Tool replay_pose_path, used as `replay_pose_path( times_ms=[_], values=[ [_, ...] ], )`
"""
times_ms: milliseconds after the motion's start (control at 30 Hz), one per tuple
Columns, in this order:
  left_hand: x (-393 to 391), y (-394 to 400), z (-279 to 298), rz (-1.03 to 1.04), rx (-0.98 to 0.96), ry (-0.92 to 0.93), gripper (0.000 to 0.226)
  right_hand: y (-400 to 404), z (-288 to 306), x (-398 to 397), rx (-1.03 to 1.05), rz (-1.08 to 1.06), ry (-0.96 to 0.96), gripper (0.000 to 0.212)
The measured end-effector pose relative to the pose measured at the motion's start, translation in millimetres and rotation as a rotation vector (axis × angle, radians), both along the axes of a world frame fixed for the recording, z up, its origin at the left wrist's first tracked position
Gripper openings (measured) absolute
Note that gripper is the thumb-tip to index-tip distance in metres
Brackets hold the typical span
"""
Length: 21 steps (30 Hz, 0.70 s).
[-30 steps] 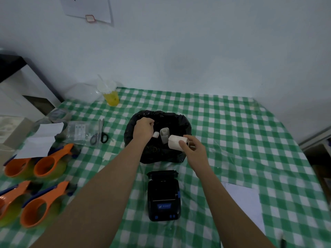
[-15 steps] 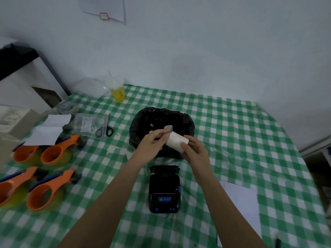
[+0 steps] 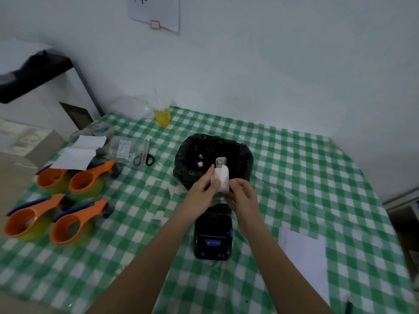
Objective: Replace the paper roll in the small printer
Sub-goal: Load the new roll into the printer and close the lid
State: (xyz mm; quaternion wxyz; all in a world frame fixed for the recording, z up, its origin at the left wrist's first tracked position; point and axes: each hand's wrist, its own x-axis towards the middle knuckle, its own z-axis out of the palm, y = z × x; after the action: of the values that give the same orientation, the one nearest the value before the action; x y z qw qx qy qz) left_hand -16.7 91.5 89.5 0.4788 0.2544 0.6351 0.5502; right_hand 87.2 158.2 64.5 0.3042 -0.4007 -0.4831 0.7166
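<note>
Above the printer (image 3: pixel 213 236), both hands now pinch the roll (image 3: pixel 220 179) (upended).

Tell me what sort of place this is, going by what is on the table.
Probably a small packing or shipping workstation, not a kitchen. Four orange tape dispensers lie on the green checked tablecloth, a small black printer sits by the hands, and a black-lined bin takes scraps.

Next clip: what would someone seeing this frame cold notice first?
Both hands, left hand and right hand, meet mid-table on a white paper roll, held above the small black printer and just in front of a black-lined bin. Four orange tape dispensers cluster at the left edge of the green checked tablecloth.
</note>
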Motion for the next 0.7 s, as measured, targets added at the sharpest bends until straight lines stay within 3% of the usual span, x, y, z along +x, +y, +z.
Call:
replay_pose_path(
  times_ms=[200, 300, 467, 567, 700],
  values=[
    [-2.2, -4.9, 9.3, -0.035, 0.002, -0.038, 0.050, -1.7, -0.8, 5.5, 0.156, -0.012, -0.102, 0.006],
    [-5.7, -10.2, 7.9, -0.124, -0.017, 0.074, 0.063, -3.4, 3.8, 7.6, 0.167, 0.035, -0.116, 0.011],
    [-14.1, -18.5, 8.7, -0.258, -0.023, 0.226, 0.065, 3.5, 14.4, 17.6, 0.077, 0.192, -0.145, 0.022],
    [-18.3, -19.5, 7.9, -0.338, -0.075, 0.321, 0.064, 7.9, 15.1, 22.9, 0.194, 0.247, -0.221, 0.024],
    [-16.4, -22.3, 4.9, -0.415, -0.114, 0.443, 0.067, 11.7, 16.9, 28.3, 0.354, 0.390, -0.305, 0.012]
  ],
)
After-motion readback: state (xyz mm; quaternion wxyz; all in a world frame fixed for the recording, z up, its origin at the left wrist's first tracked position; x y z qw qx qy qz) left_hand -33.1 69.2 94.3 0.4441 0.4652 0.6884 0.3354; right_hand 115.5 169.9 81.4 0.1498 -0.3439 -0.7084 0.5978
